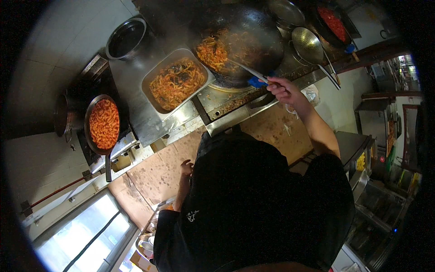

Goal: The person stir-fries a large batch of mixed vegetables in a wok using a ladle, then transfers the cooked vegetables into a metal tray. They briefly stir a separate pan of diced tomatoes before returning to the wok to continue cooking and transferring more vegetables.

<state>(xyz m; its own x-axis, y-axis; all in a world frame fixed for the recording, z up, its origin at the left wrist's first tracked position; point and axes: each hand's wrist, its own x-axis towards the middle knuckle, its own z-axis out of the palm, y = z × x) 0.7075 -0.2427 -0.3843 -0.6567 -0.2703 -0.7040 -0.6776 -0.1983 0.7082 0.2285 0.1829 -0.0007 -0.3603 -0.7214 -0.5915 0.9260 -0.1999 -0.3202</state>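
Observation:
My right hand (283,90) grips the end of a long-handled metal wok utensil (249,70). Its head is buried in the reddish-orange food (213,52) inside a large dark wok (272,51), and haze hangs over it. A blue cloth (257,81) sits at the wok's near rim, just beside that hand. Left of the wok, a deep rectangular steel pan (163,114) holds cooked strips of food with dark pieces (178,81). My left hand (187,167) hangs low at my side, fingers loosely apart, with nothing visible in it; my dark clothing hides part of it.
A frying pan (108,166) of orange-red food rests on the left stove, near a dark pot (61,115). A steel bowl (125,38) stands at the back left. Right of the wok lie a perforated strainer (307,46) and a pan of red food (333,25). Stained brown flooring (163,176) shows below.

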